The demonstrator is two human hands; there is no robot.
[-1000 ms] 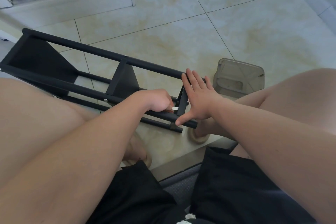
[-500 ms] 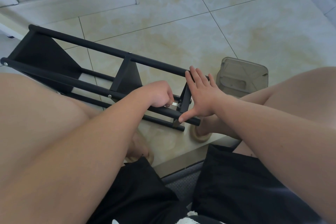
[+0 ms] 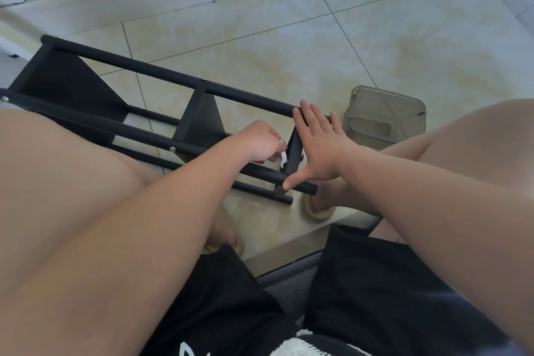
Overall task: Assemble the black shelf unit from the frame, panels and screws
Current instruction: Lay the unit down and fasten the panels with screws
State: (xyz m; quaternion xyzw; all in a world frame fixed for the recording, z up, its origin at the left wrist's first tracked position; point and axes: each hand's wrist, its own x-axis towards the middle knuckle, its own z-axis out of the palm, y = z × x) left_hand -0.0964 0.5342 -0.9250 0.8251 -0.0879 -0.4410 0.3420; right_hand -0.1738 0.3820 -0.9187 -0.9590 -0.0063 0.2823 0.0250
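Shelf unit (image 3: 161,74) on its side on floor (image 3: 318,37); right hand (image 3: 320,150) spread flat on end panel (image 3: 294,153), left hand (image 3: 257,141) pinching small white tool (image 3: 284,156).

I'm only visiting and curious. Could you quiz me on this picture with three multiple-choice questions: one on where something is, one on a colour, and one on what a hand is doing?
1. Where is the grey see-through container?
A) on the tiled floor, beyond the right hand
B) on the person's lap
C) on a chair

2. What colour is the small tool that the left hand pinches?
A) red
B) white
C) green

3. How is the right hand placed?
A) clenched in a fist
B) fingers straight, pressed against the end panel of the shelf unit
C) gripping the container

Answers:
1 A: it sits on the tiles past the fingertips.
2 B: a white strip shows at the curled fingers.
3 B: the fingers lie spread flat on the panel.
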